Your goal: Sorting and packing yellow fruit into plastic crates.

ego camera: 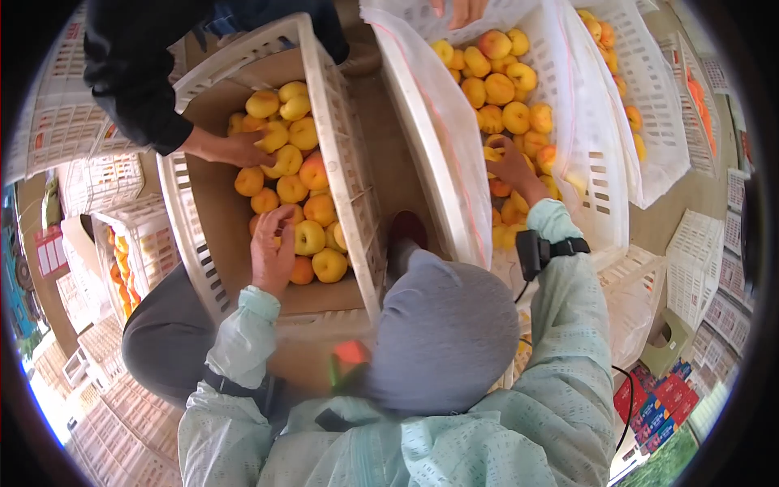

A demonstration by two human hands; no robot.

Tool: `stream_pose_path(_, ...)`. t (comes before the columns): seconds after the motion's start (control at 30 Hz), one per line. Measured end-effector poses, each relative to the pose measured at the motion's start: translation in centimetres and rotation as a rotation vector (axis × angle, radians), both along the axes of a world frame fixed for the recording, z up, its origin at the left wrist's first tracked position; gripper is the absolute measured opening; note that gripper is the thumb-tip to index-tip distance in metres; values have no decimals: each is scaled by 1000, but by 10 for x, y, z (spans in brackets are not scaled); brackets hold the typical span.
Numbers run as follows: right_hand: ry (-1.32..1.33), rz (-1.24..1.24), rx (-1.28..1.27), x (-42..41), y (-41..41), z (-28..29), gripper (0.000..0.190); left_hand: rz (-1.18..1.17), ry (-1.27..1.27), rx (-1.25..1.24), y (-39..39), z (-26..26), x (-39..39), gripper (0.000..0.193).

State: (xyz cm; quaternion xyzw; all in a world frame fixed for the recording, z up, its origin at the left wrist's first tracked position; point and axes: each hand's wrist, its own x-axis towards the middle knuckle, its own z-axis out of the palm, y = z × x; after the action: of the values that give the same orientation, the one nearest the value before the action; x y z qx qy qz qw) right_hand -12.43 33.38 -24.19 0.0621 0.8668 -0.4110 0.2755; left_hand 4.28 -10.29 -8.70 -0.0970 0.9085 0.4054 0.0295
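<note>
My left hand (274, 249) is over the near left part of a cardboard-lined white plastic crate (338, 158). Its fingers are curved and apart, close beside a yellow peach (310, 237), and I see nothing held in them. To the right, my right hand (514, 167) reaches into a second white crate (599, 201) lined with white netting (450, 140). Thumb and fingers close around a yellow peach (492, 154) among many others, partly hidden by the hand. Both my sleeves are pale green.
A co-worker's hand (240, 147) in a black sleeve touches peaches in the left crate. Another hand (465, 11) is above the right crate's far end. Further right stands another netted crate of peaches (633, 115). Stacked crates (122, 426) and red and blue boxes (654, 405) stand around.
</note>
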Motion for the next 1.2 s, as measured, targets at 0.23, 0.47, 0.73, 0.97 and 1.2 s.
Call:
stream_pose_path(0.23,196,-78,-585,10,-29,215,69,-12,-48,1085,75,68,-18,33)
stream_pose_path(0.47,239,465,-587,36,-158,293,88,112,-298,1506,68,105,-22,48)
stream_pose_path(0.73,257,267,-457,21,-90,235,44,103,-312,231,-95,-31,-15,34)
stream_pose_path(0.97,52,137,-160,27,0,158,32,-148,-366,-182,-162,-114,13,35)
stream_pose_path(1.2,-38,161,108,25,36,96,31,-312,-127,-801,-131,-95,17,34)
